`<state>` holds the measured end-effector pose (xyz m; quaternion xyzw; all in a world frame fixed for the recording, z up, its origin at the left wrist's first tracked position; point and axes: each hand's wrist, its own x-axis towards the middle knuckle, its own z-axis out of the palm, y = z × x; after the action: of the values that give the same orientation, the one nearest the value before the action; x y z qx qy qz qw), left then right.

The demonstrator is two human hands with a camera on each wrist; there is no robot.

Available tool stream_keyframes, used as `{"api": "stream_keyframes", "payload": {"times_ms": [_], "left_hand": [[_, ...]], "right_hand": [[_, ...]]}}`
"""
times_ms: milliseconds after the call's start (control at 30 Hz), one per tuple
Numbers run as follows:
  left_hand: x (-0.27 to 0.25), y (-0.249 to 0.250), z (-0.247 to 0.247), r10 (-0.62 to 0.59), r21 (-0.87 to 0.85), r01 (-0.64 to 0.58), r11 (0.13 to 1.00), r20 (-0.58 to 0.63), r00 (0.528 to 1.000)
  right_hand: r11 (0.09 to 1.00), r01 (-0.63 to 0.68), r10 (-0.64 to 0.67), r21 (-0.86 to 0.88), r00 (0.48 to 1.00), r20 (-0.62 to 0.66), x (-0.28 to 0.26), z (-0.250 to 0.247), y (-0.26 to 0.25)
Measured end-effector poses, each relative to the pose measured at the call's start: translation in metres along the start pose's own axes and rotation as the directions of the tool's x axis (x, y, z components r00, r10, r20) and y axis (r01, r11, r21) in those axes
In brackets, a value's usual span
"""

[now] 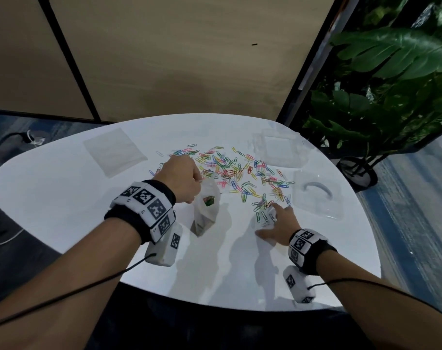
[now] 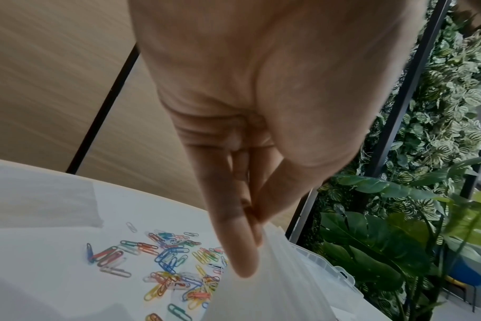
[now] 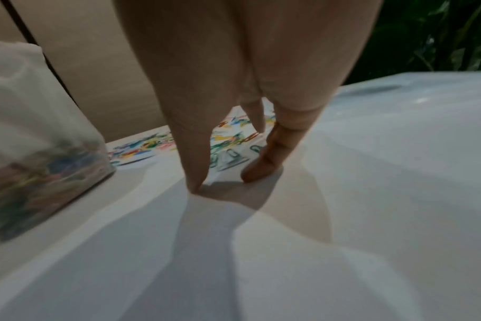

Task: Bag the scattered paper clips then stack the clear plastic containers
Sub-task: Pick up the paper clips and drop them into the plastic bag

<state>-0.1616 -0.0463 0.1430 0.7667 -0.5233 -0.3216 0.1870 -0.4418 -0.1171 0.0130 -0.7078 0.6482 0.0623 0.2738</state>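
Beside right hand, paper clips, left hand pinching bag

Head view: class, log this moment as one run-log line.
left hand holds bag upright | right hand fingertips down at paper clips | containers unstacked

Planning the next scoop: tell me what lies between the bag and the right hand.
Head view: bare white table between the bag and right hand; the clips lie just beyond.
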Motion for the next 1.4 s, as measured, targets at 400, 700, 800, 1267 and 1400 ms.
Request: {"api": "stream_keyframes", "payload": {"times_ms": [400, 700, 800, 1267, 1400], "left_hand": [[0.0, -0.008, -0.008, -0.021, 0.012, 0.021, 1.0, 0.007, 1.0], [-0.001, -0.006, -0.006, -0.023, 0.02, 0.023, 1.0, 0.024, 0.999], [-0.001, -0.001, -0.005, -0.023, 0.013, 0.023, 1.0, 0.031, 0.999], [0.003, 0.024, 0.011, -0.004, 0.05, 0.004, 0.999, 0.006, 1.0], [0.002, 0.03, 0.016, -0.014, 0.064, 0.013, 0.998, 0.012, 1.0]], "right_hand": [[0.999, -0.045, 0.049, 0.025, 0.975, -0.215, 0.062, 0.008, -0.054], [0.943, 0.027, -0.097, -0.331, 0.975, -0.198, 0.066, -0.003, -0.059], [0.984, 0.004, -0.038, -0.179, 0.982, -0.186, 0.066, -0.015, -0.048], [0.25, -0.111, -0.359, 0.962, 0.912, 0.199, -0.008, -0.078, -0.117], [0.473, 0.038, -0.404, 0.88, 0.897, 0.178, -0.028, -0.054, -0.134]]}}
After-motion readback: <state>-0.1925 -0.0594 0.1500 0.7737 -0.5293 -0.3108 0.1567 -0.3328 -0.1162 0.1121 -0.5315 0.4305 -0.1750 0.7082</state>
